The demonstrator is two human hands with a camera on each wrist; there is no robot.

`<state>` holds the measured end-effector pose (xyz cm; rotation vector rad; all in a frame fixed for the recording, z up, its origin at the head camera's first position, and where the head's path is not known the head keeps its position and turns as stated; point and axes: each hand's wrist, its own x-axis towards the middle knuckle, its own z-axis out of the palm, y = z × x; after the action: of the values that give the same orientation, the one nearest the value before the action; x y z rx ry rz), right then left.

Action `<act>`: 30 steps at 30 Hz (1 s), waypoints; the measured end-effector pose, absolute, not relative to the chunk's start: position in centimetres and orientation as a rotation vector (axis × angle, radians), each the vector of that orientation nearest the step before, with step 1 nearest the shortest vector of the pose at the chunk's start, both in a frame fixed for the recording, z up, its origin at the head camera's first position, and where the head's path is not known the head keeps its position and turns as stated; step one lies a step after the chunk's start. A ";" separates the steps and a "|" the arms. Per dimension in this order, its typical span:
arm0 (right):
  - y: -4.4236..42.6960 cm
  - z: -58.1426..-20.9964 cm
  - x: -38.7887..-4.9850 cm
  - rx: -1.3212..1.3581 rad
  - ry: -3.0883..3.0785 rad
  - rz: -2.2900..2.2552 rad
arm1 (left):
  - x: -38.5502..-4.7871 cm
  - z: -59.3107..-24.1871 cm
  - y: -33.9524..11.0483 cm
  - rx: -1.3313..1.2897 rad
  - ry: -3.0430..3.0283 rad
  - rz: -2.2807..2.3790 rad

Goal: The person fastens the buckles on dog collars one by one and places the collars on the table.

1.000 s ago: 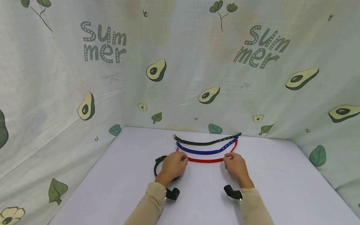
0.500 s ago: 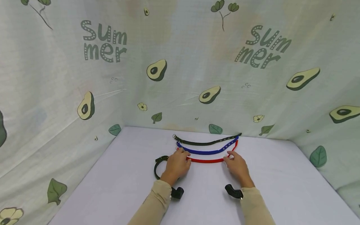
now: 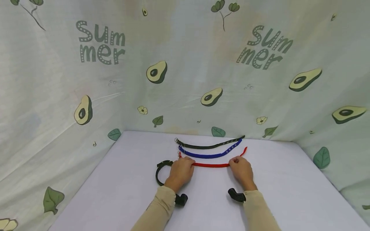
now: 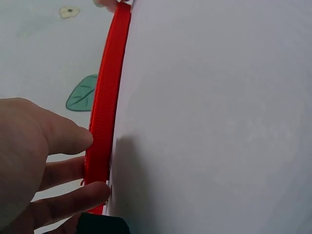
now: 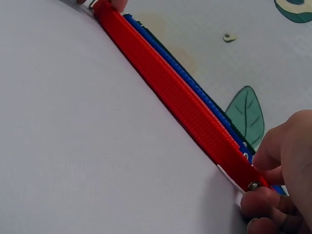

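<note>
A red collar [image 3: 210, 165] stands on its edge on the table, bowed toward me. My left hand [image 3: 181, 169] holds it near its buckle end, thumb on one face and fingers on the other in the left wrist view. Toward the other end, my right hand [image 3: 242, 169] pinches the strap beside a metal eyelet [image 5: 254, 185], as the right wrist view shows. The strap's tip [image 3: 245, 149] sticks out past the right fingers. Just behind lie a blue collar [image 3: 206, 156] and a dark green collar [image 3: 202, 147], both curved the same way with eyelets at the right.
Another dark collar [image 3: 157, 176], looped round, lies left of my left hand and is partly hidden by it. The white tabletop [image 3: 208, 205] meets a printed cloth [image 3: 179, 80] at the back and sides. Black wrist cameras [image 3: 237, 195] hang under both wrists.
My right fingers have closed on the red strap, and its tip has swung right, away from the blue collar. My left hand shifted slightly right, spread its fingers, then gripped again. The head view turned slightly.
</note>
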<state>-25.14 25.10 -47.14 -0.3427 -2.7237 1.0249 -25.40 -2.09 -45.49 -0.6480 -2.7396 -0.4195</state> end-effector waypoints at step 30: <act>24.7 -47.4 -24.4 -0.476 -2.377 1.478 | -25.0 -46.0 -1.6 -0.523 -2.504 -0.448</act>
<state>-24.35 24.71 -47.40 -0.4761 -2.3772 1.4780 -24.96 -1.64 -45.96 -0.5227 -2.5042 -0.4478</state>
